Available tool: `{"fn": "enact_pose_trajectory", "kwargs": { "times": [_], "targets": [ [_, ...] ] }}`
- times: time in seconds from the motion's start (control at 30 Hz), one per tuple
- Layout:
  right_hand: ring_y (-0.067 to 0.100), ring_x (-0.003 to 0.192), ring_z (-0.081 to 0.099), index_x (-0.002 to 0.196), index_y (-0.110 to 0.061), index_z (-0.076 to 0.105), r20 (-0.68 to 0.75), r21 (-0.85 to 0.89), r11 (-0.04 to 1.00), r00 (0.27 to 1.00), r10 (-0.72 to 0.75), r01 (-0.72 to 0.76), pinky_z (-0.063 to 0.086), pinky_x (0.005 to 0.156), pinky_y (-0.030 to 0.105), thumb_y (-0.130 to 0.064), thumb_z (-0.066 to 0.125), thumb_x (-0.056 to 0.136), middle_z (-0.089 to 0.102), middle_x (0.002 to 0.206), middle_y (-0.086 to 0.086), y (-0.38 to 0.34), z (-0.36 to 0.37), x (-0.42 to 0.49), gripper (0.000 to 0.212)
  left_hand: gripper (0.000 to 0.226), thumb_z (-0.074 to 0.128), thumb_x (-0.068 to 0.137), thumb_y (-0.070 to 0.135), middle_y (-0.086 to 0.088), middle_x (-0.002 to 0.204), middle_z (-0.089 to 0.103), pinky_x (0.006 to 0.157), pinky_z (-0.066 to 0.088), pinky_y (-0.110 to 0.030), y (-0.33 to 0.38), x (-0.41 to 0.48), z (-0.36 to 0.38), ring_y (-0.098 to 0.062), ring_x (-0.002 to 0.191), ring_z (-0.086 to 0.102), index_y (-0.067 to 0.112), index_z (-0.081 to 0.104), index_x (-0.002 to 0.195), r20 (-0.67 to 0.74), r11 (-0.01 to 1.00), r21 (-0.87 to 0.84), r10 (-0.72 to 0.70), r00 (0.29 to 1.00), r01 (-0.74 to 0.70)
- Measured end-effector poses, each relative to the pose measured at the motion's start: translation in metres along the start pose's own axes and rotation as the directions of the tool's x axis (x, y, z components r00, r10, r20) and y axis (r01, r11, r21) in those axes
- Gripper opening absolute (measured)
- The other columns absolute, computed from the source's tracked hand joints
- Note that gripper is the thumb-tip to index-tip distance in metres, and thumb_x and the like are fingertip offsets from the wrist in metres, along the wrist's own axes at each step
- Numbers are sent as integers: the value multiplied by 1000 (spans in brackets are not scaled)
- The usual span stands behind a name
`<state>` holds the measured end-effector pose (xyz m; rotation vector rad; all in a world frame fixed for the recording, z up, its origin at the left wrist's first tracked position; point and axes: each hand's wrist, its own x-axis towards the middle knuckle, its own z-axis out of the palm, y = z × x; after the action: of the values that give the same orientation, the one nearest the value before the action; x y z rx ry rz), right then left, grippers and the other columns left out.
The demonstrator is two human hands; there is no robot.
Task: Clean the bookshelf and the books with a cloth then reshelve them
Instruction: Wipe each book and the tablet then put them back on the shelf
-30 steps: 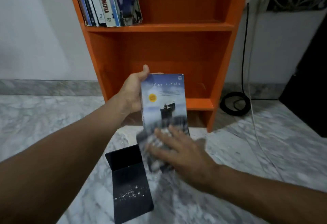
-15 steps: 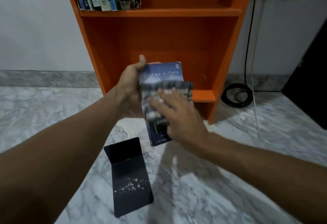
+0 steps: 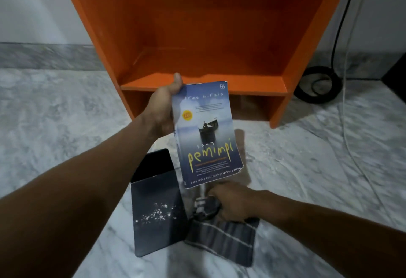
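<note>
While the blue paperback book with yellow lettering (image 3: 206, 132) is held upright in front of the orange wooden bookshelf (image 3: 197, 25), the left hand (image 3: 163, 106) grips it by the spine side, thumb over the top corner and fingers hidden behind.

The right hand (image 3: 232, 204) is farther out from the bookshelf, just below the book's lower edge. Its fingers are curled round a bunched part of the dark grey striped cloth (image 3: 222, 240), and the rest trails on the white marble floor (image 3: 66, 124).

The cloth is off the cover, so the wiping step looks unfinished. To do it well, I would spread the cloth flat under the palm (a bunched wad only smears dust) and stroke from the spine outward. Next comes the back cover and the page edges, with the left grip moved so no patch is missed. The book's lower corner looks worn, so press lightly there.

A black flat book with white speckles (image 3: 153, 211) lies on the floor before the bookshelf, touching the cloth, and likely waits its turn.
</note>
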<state>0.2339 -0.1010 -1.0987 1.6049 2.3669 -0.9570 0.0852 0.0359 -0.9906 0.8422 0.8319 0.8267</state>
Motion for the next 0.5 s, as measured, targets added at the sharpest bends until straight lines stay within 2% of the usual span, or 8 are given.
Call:
{"fn": "enact_pose_trajectory", "kwargs": {
  "times": [0.13, 0.17, 0.23, 0.3, 0.37, 0.43, 0.47, 0.5],
  "targets": [
    [22, 134, 36, 143, -26, 41, -222, 107, 994, 974, 38, -15, 38, 105, 28, -30, 85, 67, 40, 150, 0, 27, 12, 11, 89, 60, 33, 102, 49, -19, 114, 70, 79, 60, -45, -10, 11, -6, -35, 102, 69, -1, 59, 122, -67, 1000, 22, -9, 998, 11],
    [21, 135, 36, 143, -27, 44, -259, 160, 987, 965, 28, 15, 37, 106, 27, -30, 85, 67, 41, 150, -1, 31, 13, 10, 87, 59, 34, 103, 48, -19, 111, 71, 77, 60, -44, -8, 12, -6, -34, 100, 70, -1, 61, 120, -82, 1000, 24, -2, 997, 4],
    [24, 130, 45, 135, -24, 54, -297, 259, 966, 952, 75, 4, 40, 103, 26, -29, 79, 77, 51, 141, 3, 41, 17, 5, 64, 61, 34, 102, 49, -20, 114, 70, 76, 60, -44, -1, 11, -4, -35, 103, 69, -3, 58, 124, -91, 1000, 27, 10, 996, -7],
    [25, 118, 54, 127, -17, 61, -304, 346, 930, 924, 232, -120, 42, 92, 25, -22, 66, 89, 57, 129, 9, 46, 14, -4, 38, 66, 33, 102, 49, -24, 125, 64, 85, 57, -47, 9, 8, -4, -37, 111, 65, -6, 52, 134, -91, 999, 39, 33, 995, -30],
    [26, 107, 61, 112, -18, 69, -384, 548, 809, 796, 469, -212, 45, 86, 27, -16, 58, 93, 67, 114, 9, 53, 3, -5, 22, 67, 31, 103, 49, -25, 130, 60, 95, 52, -50, 16, 4, -4, -39, 117, 61, -6, 49, 137, -81, 998, 47, 55, 995, -51],
    [24, 91, 65, 86, -20, 72, -406, 796, 597, 645, 647, -98, 48, 77, 30, -19, 56, 94, 72, 92, 4, 52, -25, -6, 18, 65, 30, 103, 48, -23, 129, 61, 96, 51, -51, 20, 0, -2, -38, 116, 61, -4, 51, 134, -71, 997, 32, 66, 995, -64],
    [22, 83, 66, 80, -19, 71, -373, 866, 499, 651, 661, -10, 48, 72, 30, -25, 56, 95, 71, 84, 1, 45, -44, -9, 22, 62, 30, 103, 47, -22, 126, 64, 96, 52, -50, 22, -3, 1, -37, 115, 63, -3, 55, 130, -77, 997, 25, 78, 994, -76],
    [19, 80, 66, 82, -17, 71, -351, 902, 427, 698, 624, 72, 50, 72, 29, -32, 56, 96, 72, 83, -1, 36, -61, -11, 25, 60, 30, 104, 47, -20, 123, 66, 95, 51, -50, 23, -5, 2, -36, 112, 64, -1, 61, 124, -75, 996, 16, 89, 993, -88]
  ]
}}
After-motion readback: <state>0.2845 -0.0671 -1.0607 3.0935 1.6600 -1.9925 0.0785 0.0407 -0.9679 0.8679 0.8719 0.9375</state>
